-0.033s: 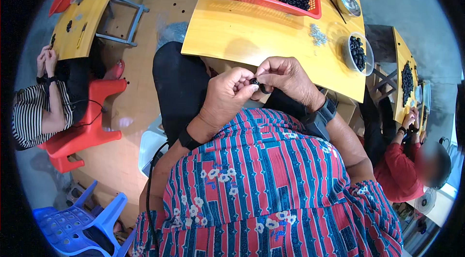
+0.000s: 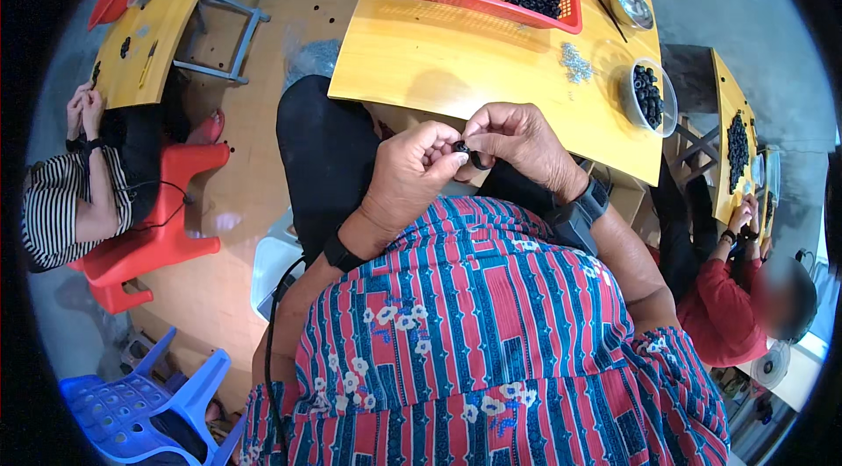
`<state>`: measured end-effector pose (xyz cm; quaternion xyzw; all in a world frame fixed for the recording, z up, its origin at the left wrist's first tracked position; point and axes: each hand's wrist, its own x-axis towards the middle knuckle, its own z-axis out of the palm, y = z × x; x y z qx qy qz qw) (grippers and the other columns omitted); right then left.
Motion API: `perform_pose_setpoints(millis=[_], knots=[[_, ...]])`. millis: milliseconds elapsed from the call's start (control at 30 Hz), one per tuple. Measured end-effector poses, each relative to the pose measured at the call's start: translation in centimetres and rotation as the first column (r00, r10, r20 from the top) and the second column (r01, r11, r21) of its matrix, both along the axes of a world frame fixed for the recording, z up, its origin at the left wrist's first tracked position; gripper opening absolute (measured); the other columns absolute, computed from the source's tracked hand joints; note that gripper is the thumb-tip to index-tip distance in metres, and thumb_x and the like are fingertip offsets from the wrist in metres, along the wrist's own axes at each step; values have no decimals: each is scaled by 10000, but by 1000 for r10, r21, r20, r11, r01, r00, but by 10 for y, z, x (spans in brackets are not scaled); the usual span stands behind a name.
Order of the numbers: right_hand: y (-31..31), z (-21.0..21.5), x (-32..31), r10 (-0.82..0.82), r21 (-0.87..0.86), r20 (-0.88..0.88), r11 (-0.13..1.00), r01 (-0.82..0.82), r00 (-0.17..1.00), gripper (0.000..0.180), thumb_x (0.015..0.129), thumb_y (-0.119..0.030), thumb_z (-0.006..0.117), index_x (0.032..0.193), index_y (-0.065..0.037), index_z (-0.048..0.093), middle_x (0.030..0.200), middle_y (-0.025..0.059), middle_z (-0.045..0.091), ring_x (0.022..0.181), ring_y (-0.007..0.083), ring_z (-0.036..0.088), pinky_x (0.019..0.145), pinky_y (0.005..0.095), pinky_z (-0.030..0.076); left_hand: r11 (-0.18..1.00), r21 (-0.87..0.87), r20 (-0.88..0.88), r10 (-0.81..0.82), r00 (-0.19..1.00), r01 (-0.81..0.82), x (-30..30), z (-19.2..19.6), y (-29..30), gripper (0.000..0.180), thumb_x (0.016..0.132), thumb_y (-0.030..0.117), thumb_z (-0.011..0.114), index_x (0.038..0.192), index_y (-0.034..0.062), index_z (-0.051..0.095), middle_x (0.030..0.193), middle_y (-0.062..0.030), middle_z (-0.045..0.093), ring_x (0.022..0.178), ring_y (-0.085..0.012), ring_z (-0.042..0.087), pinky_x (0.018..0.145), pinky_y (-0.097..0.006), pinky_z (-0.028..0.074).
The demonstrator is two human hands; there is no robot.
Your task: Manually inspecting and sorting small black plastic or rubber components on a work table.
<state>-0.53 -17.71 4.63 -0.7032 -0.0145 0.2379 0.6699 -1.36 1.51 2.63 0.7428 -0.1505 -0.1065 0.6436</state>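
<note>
My left hand pinches a small black ring-shaped part between thumb and forefinger, just off the table's near edge. Close against it, the thumb and forefinger of my right hand are pressed together at the part's upper side. Whatever sits between those right fingertips is too small to make out. A second black part shows just below the right fingers; which hand supports it I cannot tell.
On the yellow table stand a red basket of black parts, a clear tub with more of them, a metal bowl and a pile of small silvery pieces. Co-workers sit at tables left and right. A blue chair stands lower left.
</note>
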Motion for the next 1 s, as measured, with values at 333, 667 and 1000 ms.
perform_pose_setpoints(millis=[333,667,1000], knots=[[2,-4,-5,-80,128,14,989,78,997,104,897,-131,604,908,-28,619,683,-16,571,583,31,540,475,189,467,999,-49,-12,-8,1000,7,0,-1,-1,139,787,-38,655,906,13,606,754,28,555,669,-16,509,603,-164,453],[0,-2,-3,-91,88,-32,992,94,995,92,884,-142,631,933,-65,614,676,-36,558,573,24,518,488,174,442,1000,-7,11,-8,1000,8,6,4,-4,166,770,-29,664,922,13,611,751,24,556,673,-25,510,599,-180,448],[3,5,1,-76,155,-105,984,91,992,61,887,-105,615,913,-50,621,658,-21,553,529,15,473,416,166,343,986,-163,-154,-64,986,38,4,0,0,175,792,-73,634,954,-12,607,839,1,565,758,-47,537,688,-184,457]])
